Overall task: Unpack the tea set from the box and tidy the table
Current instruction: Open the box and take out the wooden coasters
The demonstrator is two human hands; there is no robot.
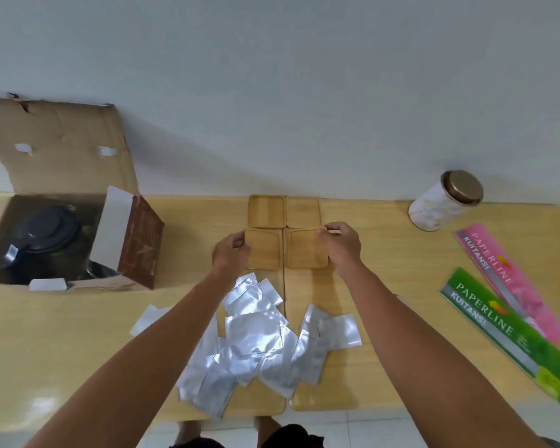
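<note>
Wrappers (259,341) of silver foil piled under both forearms could get swept off the table (78,334) as the left hand (232,253) and right hand (340,242) each pinch a wooden coaster (262,253), while the black teapot (42,234) sits in the cardboard box (59,150).

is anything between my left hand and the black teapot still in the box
Yes. The teapot sits deep inside the cardboard box, and the box's brown inner flap stands upright between it and the left hand, which rests on a wooden coaster.
</note>
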